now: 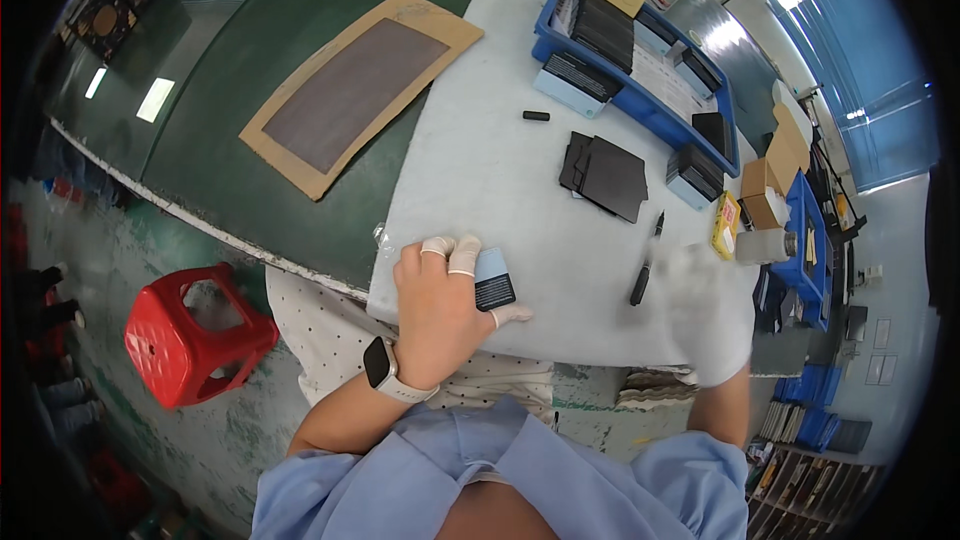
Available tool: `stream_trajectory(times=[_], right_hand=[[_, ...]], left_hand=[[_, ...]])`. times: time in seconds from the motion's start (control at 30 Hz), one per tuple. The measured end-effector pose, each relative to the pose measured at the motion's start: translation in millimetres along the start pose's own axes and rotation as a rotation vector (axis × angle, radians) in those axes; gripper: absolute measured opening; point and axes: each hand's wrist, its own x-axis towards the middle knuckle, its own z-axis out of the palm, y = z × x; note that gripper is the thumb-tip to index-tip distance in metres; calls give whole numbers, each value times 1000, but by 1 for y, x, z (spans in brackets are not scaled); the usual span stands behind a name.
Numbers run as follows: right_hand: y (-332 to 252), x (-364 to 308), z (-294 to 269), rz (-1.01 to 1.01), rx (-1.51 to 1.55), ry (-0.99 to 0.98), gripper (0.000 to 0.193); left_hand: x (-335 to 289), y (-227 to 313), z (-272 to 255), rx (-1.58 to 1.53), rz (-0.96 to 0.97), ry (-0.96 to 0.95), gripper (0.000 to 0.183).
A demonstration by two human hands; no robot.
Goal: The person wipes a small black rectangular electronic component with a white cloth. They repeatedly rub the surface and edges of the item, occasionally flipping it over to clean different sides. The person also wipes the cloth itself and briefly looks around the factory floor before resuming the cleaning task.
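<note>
My left hand [440, 300], with white finger cots on some fingers and a watch at the wrist, grips a small black and light-blue card or flat box [494, 283] against the white table mat [450, 180]. Its fingers and thumb close around the piece's edges. On the right my right hand [703, 310] wears a white glove. Motion smears its fingers, so their pose and anything in them cannot be made out. A black pen [648, 260] lies uncapped just left of that glove, its cap [536, 116] farther off. Beyond the pen lie several dark flat sheets [612, 180].
A blue tray [735, 145] of black pieces stands at the far right, with black and light-blue stacks [578, 85] beside it. Near the right edge are a yellow packet [726, 225] and a jar [765, 246]. Cardboard with a sandpaper-like sheet [350, 90] lies far left; a red stool [190, 335] stands below.
</note>
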Motion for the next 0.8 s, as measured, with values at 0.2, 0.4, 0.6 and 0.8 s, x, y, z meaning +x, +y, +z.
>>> stream_trajectory(times=[0.2,0.4,0.6,0.8], right_hand=[[-74,16,31,-422,182,415,15],[-89,32,39,-417,162,370,19],[-91,33,33,-404,180,256,44],[-93,40,27,-369,210,156,64]], left_hand=[[2,7,0,-26,-37,-28,75],[0,3,3,-34,-42,-22,68],[0,2,2,-36,-26,-27,66],[2,2,1,-56,-38,-35,61]])
